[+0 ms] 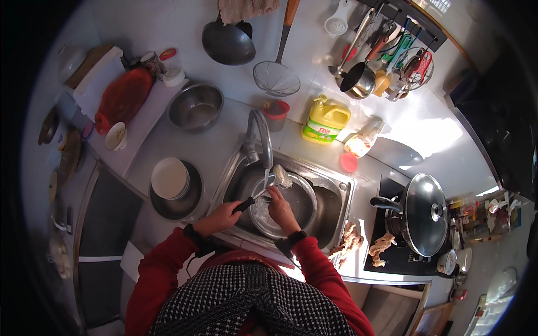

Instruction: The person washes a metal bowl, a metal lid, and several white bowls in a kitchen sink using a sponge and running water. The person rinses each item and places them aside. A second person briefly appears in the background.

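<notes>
My left hand is closed round the black handle of a metal kitchen utensil, whose far end lies under the tap. Water runs from the spout onto it. My right hand has its fingers on the utensil's metal part, just below the stream; the exact kind of head cannot be told. Both hands are over a round metal basin that stands in the stainless steel sink and holds water. A pale, translucent crumpled thing rests at the basin's back rim.
Left of the sink, white bowls sit stacked in a metal bowl. Behind stand an empty steel bowl and a yellow detergent jug. A lidded pan is on the stove at right, with brown cloths near it.
</notes>
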Tool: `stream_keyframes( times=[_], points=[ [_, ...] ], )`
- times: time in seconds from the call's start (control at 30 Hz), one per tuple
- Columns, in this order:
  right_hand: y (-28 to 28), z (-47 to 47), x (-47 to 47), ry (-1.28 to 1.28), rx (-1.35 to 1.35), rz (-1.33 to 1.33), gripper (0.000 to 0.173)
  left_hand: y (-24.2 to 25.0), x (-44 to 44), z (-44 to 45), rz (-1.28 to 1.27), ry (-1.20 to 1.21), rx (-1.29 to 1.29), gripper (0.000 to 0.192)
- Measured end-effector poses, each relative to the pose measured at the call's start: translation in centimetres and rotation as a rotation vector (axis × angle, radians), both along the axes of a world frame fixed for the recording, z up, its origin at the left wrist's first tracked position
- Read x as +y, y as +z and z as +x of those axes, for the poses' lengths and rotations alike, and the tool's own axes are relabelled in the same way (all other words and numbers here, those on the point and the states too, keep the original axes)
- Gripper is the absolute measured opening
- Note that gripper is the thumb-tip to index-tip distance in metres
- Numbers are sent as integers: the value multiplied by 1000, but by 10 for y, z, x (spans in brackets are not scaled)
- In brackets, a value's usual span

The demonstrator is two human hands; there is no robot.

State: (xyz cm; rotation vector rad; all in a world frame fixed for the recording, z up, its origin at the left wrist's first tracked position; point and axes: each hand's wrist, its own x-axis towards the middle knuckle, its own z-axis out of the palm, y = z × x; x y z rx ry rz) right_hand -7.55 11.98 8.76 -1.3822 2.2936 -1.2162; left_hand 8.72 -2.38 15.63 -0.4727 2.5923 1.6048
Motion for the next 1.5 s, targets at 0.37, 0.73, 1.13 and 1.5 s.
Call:
stream_keyframes(
  times=[0.37,0.73,1.13,1.5],
  points=[
    [1,-5,-6,105,31,195,39,2,-1,12,-86,36,-43,38],
    [10,8,-7,174,189,73,33,-11,4,-17,-157,12,207,26],
    [19,-31,5,-55,160,127,33,13,-12,-1,-41,-39,51,34],
    [42,20,-31,281,425,-122,37,19,-23,-11,595,14,-156,40]
  ],
)
